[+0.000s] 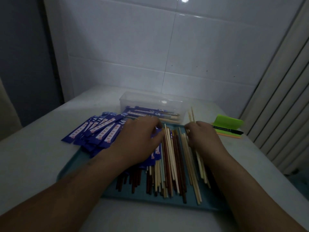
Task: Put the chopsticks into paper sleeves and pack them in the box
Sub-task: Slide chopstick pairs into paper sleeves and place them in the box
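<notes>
Several loose chopsticks (168, 164), pale and dark brown, lie side by side on a teal tray (145, 197). Blue paper sleeves (98, 131) are heaped on the tray's left and spill onto the table. Behind the tray stands a clear plastic box (133, 99) with a few sleeved chopsticks (147, 113) inside. My left hand (140, 139) rests fingers-down on the sleeves beside the chopsticks; whether it pinches one is hidden. My right hand (203, 138) grips a pair of pale chopsticks (191, 115), whose tips rise above the knuckles.
A green folded object (229, 122) with a black marker pen (227, 130) and an orange strip lies at the right of the white table. A tiled wall stands behind, a ribbed panel at the right, and the table's edge runs along the left.
</notes>
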The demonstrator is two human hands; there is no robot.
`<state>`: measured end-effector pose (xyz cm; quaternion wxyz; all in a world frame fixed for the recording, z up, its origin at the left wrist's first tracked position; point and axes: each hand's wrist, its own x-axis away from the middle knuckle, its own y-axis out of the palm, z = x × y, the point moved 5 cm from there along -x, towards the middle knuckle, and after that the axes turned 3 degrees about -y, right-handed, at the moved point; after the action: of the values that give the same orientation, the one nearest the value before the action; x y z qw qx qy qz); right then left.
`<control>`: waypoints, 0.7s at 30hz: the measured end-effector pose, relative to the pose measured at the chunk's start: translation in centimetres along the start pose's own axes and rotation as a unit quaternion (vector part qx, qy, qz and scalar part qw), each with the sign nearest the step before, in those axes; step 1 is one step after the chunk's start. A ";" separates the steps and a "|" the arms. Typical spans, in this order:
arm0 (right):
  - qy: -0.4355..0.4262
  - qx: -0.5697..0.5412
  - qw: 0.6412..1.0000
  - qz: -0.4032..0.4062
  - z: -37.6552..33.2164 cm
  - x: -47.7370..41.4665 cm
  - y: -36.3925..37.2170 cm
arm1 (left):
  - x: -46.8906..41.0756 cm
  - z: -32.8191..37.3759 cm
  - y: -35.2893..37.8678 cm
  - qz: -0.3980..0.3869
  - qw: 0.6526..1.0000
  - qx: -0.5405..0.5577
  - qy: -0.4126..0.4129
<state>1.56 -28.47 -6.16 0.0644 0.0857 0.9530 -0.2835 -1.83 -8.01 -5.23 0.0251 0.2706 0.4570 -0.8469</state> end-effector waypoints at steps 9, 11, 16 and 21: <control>0.051 -0.375 0.923 0.072 -0.4 0.7 0.7 | 0.9 3.0 0.8 -0.101 0.988 0.068 0.096; 0.043 -0.366 0.924 0.099 -0.3 0.9 0.1 | 1.0 3.2 1.1 -0.137 0.982 0.086 0.093; 0.014 -0.372 0.920 0.122 -0.8 0.9 0.1 | 0.9 2.7 1.3 -0.152 0.979 0.122 0.053; -0.019 -0.355 0.935 -0.023 -1.0 1.3 1.6 | 0.5 1.5 0.9 -0.128 0.981 0.147 0.010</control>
<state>0.52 -26.45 -6.37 0.1019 0.0302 0.9919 0.0700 -2.64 -9.64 -5.50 -0.1280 0.2193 0.3589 -0.8982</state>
